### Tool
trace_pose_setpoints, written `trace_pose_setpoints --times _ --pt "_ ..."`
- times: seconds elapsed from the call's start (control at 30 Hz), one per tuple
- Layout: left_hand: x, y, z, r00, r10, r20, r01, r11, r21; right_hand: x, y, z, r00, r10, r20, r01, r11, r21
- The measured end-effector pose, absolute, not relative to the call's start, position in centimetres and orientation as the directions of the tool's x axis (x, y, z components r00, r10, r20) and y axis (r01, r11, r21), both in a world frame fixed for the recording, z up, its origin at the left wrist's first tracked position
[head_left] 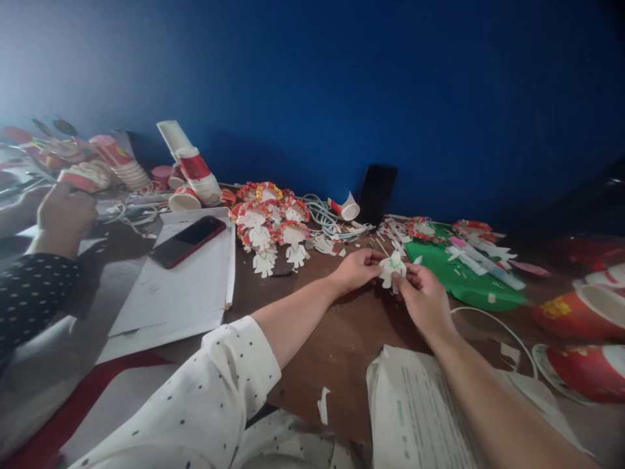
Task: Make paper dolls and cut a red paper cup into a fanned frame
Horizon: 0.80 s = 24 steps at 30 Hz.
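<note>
A small white paper cutout [392, 266], shaped like a doll's body with green marks at its top, is held up over the brown table. My left hand [359, 268] pinches its left side. On the other side, my right hand [424, 292] grips it with the thumb in front and fingers behind. Left of my hands lies a cluster of paper dolls [273, 225] with red frilled rims and white bodies. To the right is a green sheet [449, 277] with paper scraps and a pink-capped pen [483, 262] on it.
A phone [188, 241] rests on a white box [176, 306]; another dark phone [377, 194] leans against the blue wall. Paper cups [198, 172] are stacked at back left, red cups [581, 312] at right. A printed bag [415, 410] lies in front. Another person's hand [66, 215] is at far left.
</note>
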State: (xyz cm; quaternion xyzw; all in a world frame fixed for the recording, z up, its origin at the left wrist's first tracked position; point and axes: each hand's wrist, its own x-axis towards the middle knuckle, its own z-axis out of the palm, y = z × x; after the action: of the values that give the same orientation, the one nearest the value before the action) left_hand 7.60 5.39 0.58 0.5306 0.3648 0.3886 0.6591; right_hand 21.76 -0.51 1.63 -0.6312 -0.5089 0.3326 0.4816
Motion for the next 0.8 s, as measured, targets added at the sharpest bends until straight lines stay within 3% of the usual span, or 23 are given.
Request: trace_pose_setpoints --times 0.2,0.33,0.4,0.47,0.67,0.8 --pt "7.6 5.4 0.4 0.449 0.893 -0.035 -0.072 0.075 0.995 21.9 -0.3 1.2 0.248 0.965 0.084 0.332 -0.004 -0.943" --pt "6.4 6.1 1.1 0.295 0.942 0.159 0.172 -0.216 0.961 22.1 -0.3 0.8 0.255 0.961 0.11 0.38 0.005 -0.925" --pt "5.0 6.7 2.0 0.12 0.951 0.285 0.392 -0.309 0.866 22.0 -0.5 0.7 0.221 0.957 0.185 0.454 0.067 -0.888" --pt "3.2 7.4 2.9 0.021 0.936 0.352 0.557 -0.304 0.773 21.7 -1.1 0.7 0.102 0.961 0.258 0.539 0.165 -0.826" --pt "-1.4 8.0 6.0 0.026 0.982 0.186 0.847 -0.12 0.518 19.9 -3.4 1.1 -0.424 0.866 0.266 0.564 0.482 -0.67" --pt "-1.6 6.5 7.3 0.198 0.971 0.135 0.966 -0.217 0.144 19.1 -4.3 1.6 -0.561 0.748 0.355 0.474 0.642 -0.603"
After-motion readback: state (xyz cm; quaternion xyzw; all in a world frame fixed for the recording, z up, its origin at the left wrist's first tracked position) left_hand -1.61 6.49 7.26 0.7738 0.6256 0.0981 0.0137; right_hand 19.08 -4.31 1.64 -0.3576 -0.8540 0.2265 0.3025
